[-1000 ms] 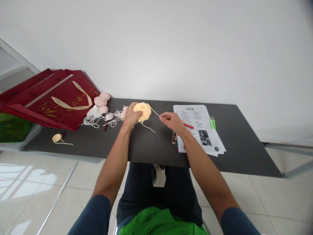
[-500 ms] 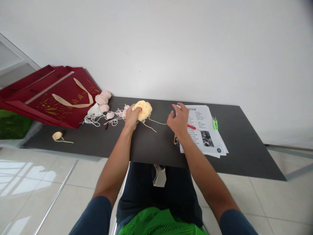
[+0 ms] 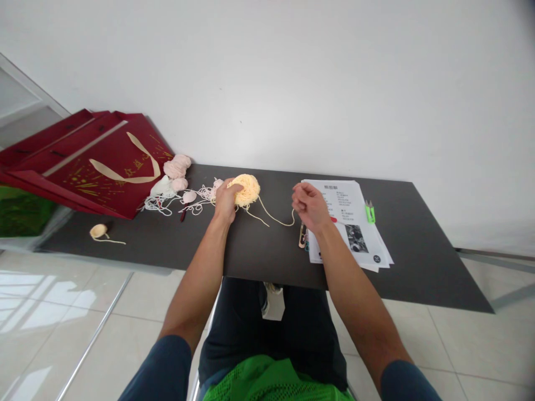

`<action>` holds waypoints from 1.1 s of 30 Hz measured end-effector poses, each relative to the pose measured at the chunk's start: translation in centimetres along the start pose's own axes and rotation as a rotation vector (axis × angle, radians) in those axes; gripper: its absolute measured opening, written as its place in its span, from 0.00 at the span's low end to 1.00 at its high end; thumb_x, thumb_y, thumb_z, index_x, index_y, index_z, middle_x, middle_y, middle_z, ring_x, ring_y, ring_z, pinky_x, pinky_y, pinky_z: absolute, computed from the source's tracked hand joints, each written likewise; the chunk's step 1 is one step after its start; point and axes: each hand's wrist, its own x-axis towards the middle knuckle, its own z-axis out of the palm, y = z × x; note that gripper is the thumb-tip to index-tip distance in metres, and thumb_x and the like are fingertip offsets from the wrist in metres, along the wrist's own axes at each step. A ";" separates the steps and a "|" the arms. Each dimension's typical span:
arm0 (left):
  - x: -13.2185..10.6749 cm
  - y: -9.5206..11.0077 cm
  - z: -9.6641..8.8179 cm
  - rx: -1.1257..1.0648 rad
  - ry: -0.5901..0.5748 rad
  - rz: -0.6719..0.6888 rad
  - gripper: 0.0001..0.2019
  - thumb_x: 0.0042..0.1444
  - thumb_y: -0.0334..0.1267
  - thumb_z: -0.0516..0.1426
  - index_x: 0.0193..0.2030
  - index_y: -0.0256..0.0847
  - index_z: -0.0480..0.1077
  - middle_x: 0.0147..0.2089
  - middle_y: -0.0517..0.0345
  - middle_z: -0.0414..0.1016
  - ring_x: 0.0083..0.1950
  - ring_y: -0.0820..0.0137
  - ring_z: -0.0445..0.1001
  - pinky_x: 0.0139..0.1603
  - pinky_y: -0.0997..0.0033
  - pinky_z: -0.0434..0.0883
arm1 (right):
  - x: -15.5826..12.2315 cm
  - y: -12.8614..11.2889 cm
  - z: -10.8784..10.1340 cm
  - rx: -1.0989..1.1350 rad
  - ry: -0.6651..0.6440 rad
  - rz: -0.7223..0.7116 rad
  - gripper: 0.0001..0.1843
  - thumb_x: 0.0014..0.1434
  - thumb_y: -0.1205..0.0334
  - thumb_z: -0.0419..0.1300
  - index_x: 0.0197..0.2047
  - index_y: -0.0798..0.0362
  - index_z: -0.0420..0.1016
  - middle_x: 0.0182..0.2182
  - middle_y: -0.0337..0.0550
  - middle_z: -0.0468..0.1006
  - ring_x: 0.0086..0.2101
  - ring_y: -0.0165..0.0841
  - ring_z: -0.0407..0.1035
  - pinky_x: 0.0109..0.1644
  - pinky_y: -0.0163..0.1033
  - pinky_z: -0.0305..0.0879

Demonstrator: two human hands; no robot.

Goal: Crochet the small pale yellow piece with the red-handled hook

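Observation:
My left hand (image 3: 225, 201) grips a ball of pale yellow yarn (image 3: 246, 189) resting on the dark table (image 3: 251, 250). A loose yellow strand (image 3: 273, 217) sags from the ball across the table to my right hand (image 3: 308, 206), whose fingers are curled shut around the strand's end. A red-handled tool (image 3: 333, 219), probably a crochet hook, lies on the printed sheets just right of my right hand. A small metal clip-like object (image 3: 301, 236) lies below that hand.
Printed paper sheets (image 3: 355, 234) with green snips (image 3: 369, 211) lie at right. Pink yarn balls (image 3: 176, 167), white tangled thread (image 3: 161, 200) and red gift bags (image 3: 87, 167) sit at left. A small yellow crocheted piece (image 3: 98, 231) lies near the left front edge.
My right hand let go of the taut strand, opened over the paper, then closed again on the strand, which now hangs slack. My left hand stayed on the yarn ball.

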 end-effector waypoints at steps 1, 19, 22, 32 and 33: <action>0.1 -0.1 -0.1 0.005 0.023 0.008 0.15 0.40 0.35 0.64 0.39 0.38 0.74 0.33 0.57 0.78 0.35 0.64 0.79 0.38 0.67 0.74 | 0.2 0.0 -0.2 0.009 0.079 -0.053 0.16 0.54 0.49 0.74 0.35 0.48 0.75 0.20 0.28 0.66 0.19 0.22 0.49 0.21 0.33 0.46; -0.1 -0.3 0.8 -0.063 0.135 -0.073 0.18 0.44 0.41 0.68 0.41 0.39 0.71 0.37 0.53 0.80 0.41 0.60 0.83 0.40 0.62 0.79 | 0.2 0.9 0.1 -0.031 0.086 -0.104 0.21 0.55 0.42 0.72 0.30 0.49 0.72 0.17 0.29 0.63 0.19 0.23 0.52 0.22 0.33 0.46; -0.3 0.0 0.7 -0.089 0.121 -0.102 0.19 0.44 0.40 0.67 0.42 0.39 0.70 0.41 0.51 0.80 0.42 0.59 0.83 0.41 0.60 0.79 | 0.3 0.5 -0.1 0.079 0.175 -0.192 0.23 0.54 0.41 0.72 0.29 0.48 0.69 0.18 0.31 0.63 0.19 0.24 0.52 0.22 0.34 0.49; -1.3 0.3 0.2 0.078 -0.237 0.033 0.26 0.38 0.38 0.73 0.47 0.40 0.77 0.43 0.56 0.79 0.40 0.66 0.79 0.41 0.66 0.77 | 0.8 1.1 0.2 0.015 0.351 -0.170 0.25 0.53 0.38 0.71 0.29 0.48 0.66 0.19 0.31 0.66 0.18 0.23 0.53 0.22 0.35 0.50; -1.5 0.6 0.0 0.081 -0.310 -0.002 0.28 0.37 0.37 0.74 0.49 0.40 0.78 0.44 0.55 0.79 0.40 0.66 0.79 0.42 0.65 0.78 | 1.1 1.3 0.1 0.013 0.403 -0.174 0.25 0.53 0.38 0.70 0.30 0.48 0.66 0.19 0.30 0.67 0.18 0.23 0.54 0.21 0.34 0.50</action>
